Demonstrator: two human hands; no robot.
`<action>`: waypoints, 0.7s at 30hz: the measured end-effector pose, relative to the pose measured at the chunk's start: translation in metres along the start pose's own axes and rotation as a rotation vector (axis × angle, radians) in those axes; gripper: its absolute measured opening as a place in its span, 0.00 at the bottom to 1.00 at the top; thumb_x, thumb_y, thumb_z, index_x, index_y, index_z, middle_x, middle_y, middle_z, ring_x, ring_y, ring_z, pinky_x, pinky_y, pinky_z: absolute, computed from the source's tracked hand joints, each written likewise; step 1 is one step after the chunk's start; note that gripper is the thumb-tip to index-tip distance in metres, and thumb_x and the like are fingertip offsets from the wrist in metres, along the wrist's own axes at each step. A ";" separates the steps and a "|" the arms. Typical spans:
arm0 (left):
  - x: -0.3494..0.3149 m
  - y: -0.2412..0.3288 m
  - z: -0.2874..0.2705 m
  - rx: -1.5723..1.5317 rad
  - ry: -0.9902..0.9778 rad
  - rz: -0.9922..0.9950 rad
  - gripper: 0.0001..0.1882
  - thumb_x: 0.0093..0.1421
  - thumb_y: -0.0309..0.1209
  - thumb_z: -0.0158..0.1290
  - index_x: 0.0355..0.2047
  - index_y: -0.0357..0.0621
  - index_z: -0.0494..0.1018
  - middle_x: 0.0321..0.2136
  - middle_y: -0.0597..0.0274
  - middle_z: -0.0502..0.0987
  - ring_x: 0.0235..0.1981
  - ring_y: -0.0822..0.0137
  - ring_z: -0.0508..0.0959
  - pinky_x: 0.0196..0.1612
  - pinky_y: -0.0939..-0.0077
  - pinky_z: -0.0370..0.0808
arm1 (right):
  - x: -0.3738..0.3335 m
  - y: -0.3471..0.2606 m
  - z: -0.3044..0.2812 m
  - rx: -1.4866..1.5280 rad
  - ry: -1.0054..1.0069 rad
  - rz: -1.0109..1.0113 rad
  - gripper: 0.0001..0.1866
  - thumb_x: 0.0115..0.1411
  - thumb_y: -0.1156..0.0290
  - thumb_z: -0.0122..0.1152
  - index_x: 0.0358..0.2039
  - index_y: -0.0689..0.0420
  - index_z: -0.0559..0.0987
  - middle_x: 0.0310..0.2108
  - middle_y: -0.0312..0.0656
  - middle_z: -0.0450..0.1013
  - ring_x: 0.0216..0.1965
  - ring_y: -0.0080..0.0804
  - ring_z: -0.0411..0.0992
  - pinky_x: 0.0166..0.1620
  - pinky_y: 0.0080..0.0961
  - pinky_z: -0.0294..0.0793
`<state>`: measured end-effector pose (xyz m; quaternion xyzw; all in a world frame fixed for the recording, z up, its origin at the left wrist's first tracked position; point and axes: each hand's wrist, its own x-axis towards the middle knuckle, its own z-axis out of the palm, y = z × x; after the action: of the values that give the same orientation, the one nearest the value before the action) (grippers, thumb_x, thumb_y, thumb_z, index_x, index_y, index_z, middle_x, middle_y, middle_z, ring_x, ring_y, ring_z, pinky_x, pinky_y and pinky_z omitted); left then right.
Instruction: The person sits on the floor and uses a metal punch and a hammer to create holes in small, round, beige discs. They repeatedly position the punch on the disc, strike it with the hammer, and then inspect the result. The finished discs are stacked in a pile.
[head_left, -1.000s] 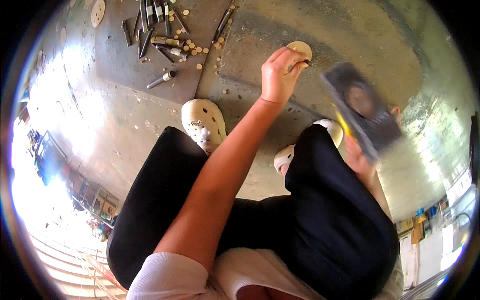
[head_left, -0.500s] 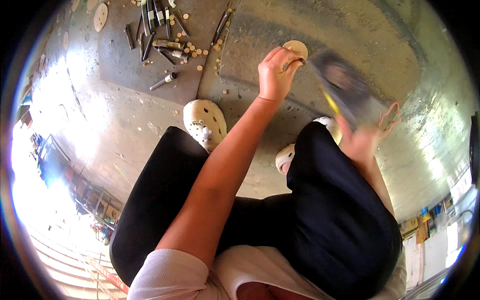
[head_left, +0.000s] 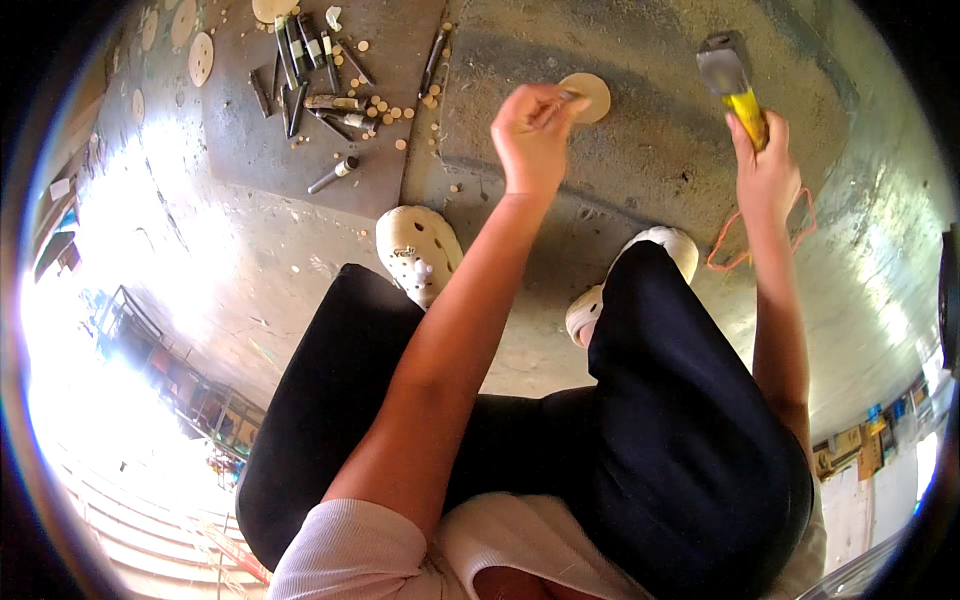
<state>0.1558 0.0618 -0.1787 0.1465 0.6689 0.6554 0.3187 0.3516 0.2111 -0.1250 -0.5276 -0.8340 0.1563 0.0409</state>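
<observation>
My right hand grips a hammer by its yellow handle, its dark metal head pointing away from me. The hammer is up and to the right of a round tan disc, clear of it. Fingers pinched, my left hand is at the disc's left edge. A small dark bit shows at its fingertips, but what it is cannot be made out. Under the disc is a dark, dusty mat or plate on the floor.
Several dark metal punches lie at the upper left among small tan discs. One punch lies apart, nearer me. Larger discs with holes are farther left. An orange cord loop lies near my right shoe.
The hammer, blurred near the disc before, is now raised farther right and away from me. My left hand has shifted slightly left, showing more of the disc.
</observation>
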 end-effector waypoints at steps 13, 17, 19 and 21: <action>0.030 0.036 -0.036 -0.379 0.306 -0.232 0.04 0.56 0.24 0.56 0.30 0.39 0.71 0.32 0.57 0.76 0.36 0.65 0.78 0.39 0.75 0.79 | -0.007 -0.044 0.041 -0.062 0.195 -0.416 0.24 0.47 0.68 0.64 0.46 0.53 0.68 0.45 0.43 0.65 0.43 0.42 0.66 0.44 0.37 0.67; 0.033 0.043 -0.039 -0.556 0.271 -0.323 0.04 0.58 0.24 0.54 0.31 0.37 0.71 0.34 0.57 0.75 0.38 0.64 0.77 0.43 0.74 0.78 | -0.009 -0.080 0.060 0.085 0.075 -0.591 0.22 0.45 0.71 0.63 0.43 0.53 0.70 0.44 0.39 0.65 0.43 0.37 0.66 0.44 0.33 0.68; 0.031 0.044 -0.037 -0.711 0.230 -0.359 0.04 0.58 0.24 0.53 0.32 0.35 0.71 0.35 0.57 0.75 0.39 0.63 0.77 0.44 0.74 0.78 | -0.004 -0.093 0.061 0.104 0.077 -0.599 0.22 0.45 0.72 0.63 0.43 0.54 0.71 0.44 0.39 0.66 0.42 0.36 0.66 0.43 0.31 0.68; 0.030 0.050 -0.033 -0.809 0.213 -0.405 0.05 0.59 0.24 0.51 0.34 0.35 0.71 0.36 0.56 0.75 0.41 0.63 0.77 0.47 0.74 0.78 | -0.001 -0.102 0.065 0.125 0.049 -0.585 0.22 0.45 0.71 0.64 0.43 0.54 0.71 0.43 0.38 0.66 0.42 0.36 0.67 0.43 0.31 0.69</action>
<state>0.1020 0.0593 -0.1387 -0.1913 0.4035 0.7996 0.4014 0.2486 0.1563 -0.1556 -0.2652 -0.9380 0.1763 0.1367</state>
